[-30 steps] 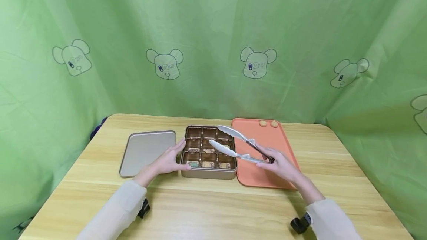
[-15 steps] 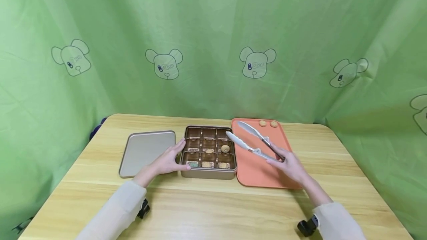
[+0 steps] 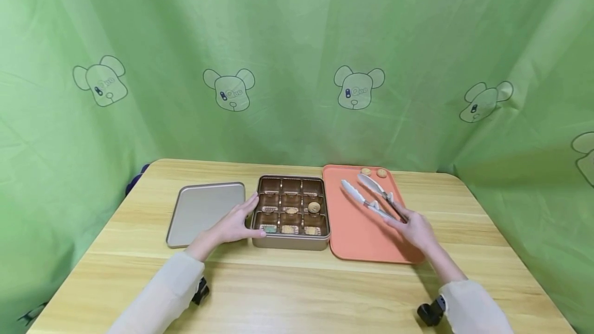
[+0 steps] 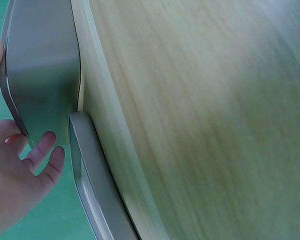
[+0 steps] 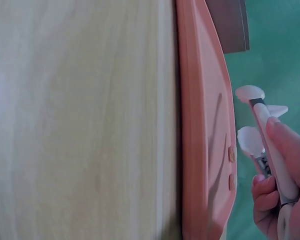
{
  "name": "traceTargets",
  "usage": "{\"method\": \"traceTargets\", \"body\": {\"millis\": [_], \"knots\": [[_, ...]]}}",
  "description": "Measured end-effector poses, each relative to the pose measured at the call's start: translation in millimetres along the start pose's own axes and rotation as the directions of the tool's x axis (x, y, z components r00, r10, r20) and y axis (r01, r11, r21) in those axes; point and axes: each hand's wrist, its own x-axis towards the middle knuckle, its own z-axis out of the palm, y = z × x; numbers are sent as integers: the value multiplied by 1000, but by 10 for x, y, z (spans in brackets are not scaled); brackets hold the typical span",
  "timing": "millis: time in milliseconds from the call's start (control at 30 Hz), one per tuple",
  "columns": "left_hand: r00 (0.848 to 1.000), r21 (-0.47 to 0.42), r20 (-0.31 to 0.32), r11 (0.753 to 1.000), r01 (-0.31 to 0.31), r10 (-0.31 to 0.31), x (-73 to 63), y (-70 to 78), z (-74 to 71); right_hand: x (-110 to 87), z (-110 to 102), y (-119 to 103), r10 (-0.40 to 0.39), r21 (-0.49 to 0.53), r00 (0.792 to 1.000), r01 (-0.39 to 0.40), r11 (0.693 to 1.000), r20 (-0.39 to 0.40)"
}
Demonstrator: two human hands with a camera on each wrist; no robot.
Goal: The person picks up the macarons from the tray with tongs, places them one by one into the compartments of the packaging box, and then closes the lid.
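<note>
In the head view, a metal tin (image 3: 290, 241) with a brown divided insert stands mid-table. Several cookies lie in its front row, and a round cookie (image 3: 314, 207) sits in the right compartment of its middle row. My left hand (image 3: 234, 224) rests at the tin's left front corner, thumb on the front rim, fingers spread along the left side. My right hand (image 3: 414, 227) grips a pair of tongs (image 3: 389, 199) by the handles above the orange tray (image 3: 357, 241). The tongs' tips are apart with nothing between them. Near them, two cookies (image 3: 381, 173) lie at the tray's far edge.
A flat metal lid (image 3: 204, 214) lies left of the tin, close to my left hand. The orange tray stands against the tin's right side. Behind the wooden table (image 3: 301, 293) hangs a green curtain (image 3: 287, 133) with printed bear heads.
My right hand and the tongs have moved right, from over the tin to over the tray. The round cookie in the tin has come into full view. My left hand has stayed in place.
</note>
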Motion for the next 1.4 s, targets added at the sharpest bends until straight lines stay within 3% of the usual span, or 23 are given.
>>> {"method": "traceTargets", "body": {"millis": [300, 567, 933, 1400], "knots": [[1000, -6, 5, 1000, 2, -2, -6, 10, 0, 41, -78, 89, 140, -91, 988, -134, 987, 65], [1000, 1, 0, 1000, -1, 1, -1, -5, -5, 191, -50, 53, 181, -124, 982, -174, 977, 50], [1000, -2, -11, 1000, -6, 6, 4, -28, 13, 352, 59, 11, 163, -133, 986, -164, 977, -20], [1000, -7, 0, 1000, 15, -15, 0, -5, -7, 342, 121, 40, 123, -133, 991, -129, 983, -47]]}}
